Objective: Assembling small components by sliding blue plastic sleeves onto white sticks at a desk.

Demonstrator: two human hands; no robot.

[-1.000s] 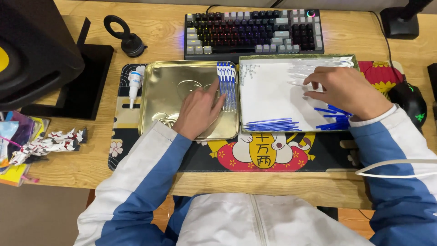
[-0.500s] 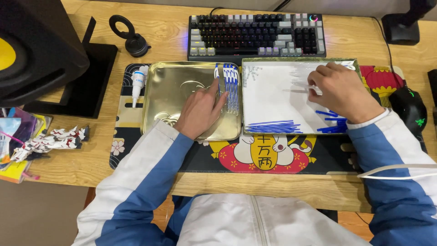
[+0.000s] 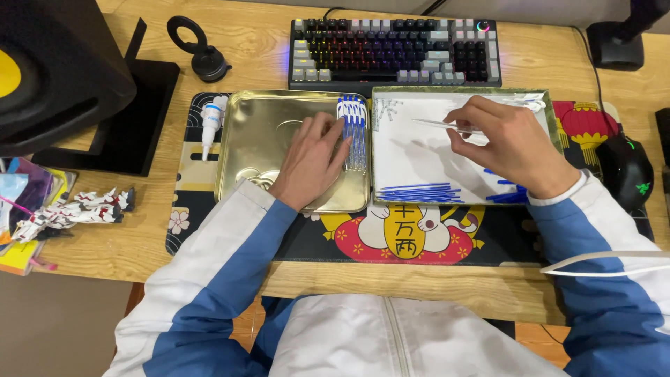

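My left hand (image 3: pixel 310 159) lies flat in a shallow gold metal tray (image 3: pixel 258 129), its fingertips touching a row of thin blue-and-white sticks (image 3: pixel 352 129) lined up at the tray's right side. My right hand (image 3: pixel 506 143) hovers over a second tray lined with white paper (image 3: pixel 412 157) and pinches one thin pale stick (image 3: pixel 436 124) that points left. Loose blue sticks (image 3: pixel 419 192) lie along the white tray's near edge, and more blue sticks (image 3: pixel 513 195) show beside my right wrist.
A backlit keyboard (image 3: pixel 398 52) sits behind the trays and a black mouse (image 3: pixel 624 171) to the right. A small white glue bottle (image 3: pixel 209 122) lies left of the gold tray. A dark speaker (image 3: pixel 56 70), a black ring stand (image 3: pixel 199 52) and a small robot figure (image 3: pixel 73 209) occupy the left.
My right hand has risen from the blue sticks at the white tray's near right corner to its far middle and now pinches one thin stick. My left hand has stayed put.
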